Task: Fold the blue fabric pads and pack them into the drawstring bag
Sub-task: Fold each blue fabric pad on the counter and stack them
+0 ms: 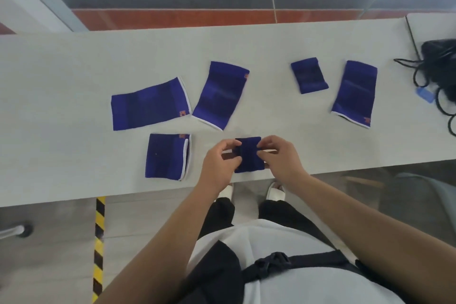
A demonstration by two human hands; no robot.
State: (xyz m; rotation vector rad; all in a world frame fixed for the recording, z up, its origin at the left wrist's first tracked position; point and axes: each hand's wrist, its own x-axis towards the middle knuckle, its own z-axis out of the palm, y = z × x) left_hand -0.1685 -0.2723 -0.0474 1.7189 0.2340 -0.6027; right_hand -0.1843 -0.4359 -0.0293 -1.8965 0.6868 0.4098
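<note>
A small blue pad [248, 154] lies near the table's front edge. My left hand [220, 164] pinches its left side and my right hand [280, 159] pinches its right side. A folded blue pad [167, 157] with a white trim lies to the left of my hands. Two long flat pads [149, 103] [220, 95] lie further back on the left. A small pad [309, 78] and a long pad [355, 93] lie at the back right. The black drawstring bag [441, 57] sits at the far right, partly cut off.
The white table [74, 76] runs across the view, with its front edge close to my body. Black cords [419, 74] and a small blue tag [425, 94] trail from the bag. A second table edge [429, 24] meets this one at the far right.
</note>
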